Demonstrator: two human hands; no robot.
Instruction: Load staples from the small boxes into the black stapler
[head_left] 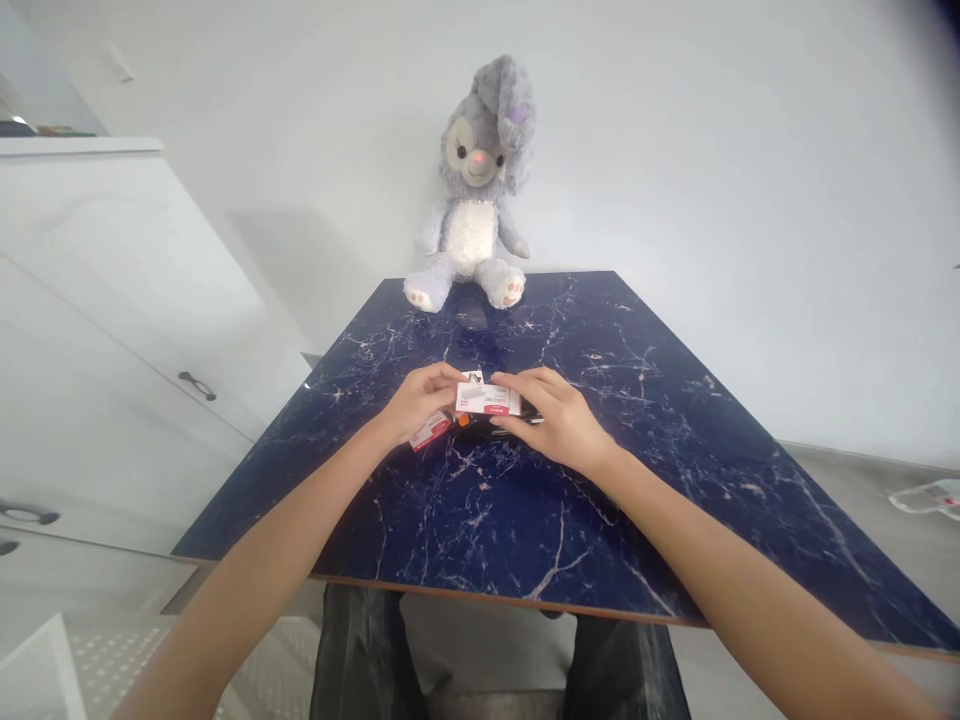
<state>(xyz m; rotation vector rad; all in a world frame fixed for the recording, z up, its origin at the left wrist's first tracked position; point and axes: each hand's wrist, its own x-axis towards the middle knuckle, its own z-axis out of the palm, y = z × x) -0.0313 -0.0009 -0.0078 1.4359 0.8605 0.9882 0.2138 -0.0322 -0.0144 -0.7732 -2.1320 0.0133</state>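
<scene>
- The dark objects (498, 430) and an orange piece (463, 421) are partly hidden behind the box and the hands, so I cannot tell what they are.
- The left hand (421, 400) covers part of a second red-and-white box (430, 431).
- A small white box (487, 400) sits between the two hands, above the middle of the table (540, 520).
- The left hand pinches its left end; the right hand (556, 412) grips its right side, fingers at the upper edge and thumb below.
- Both boxes carry red print, too small to read.
- A grey plush toy (472, 235) sits at the far edge.
</scene>
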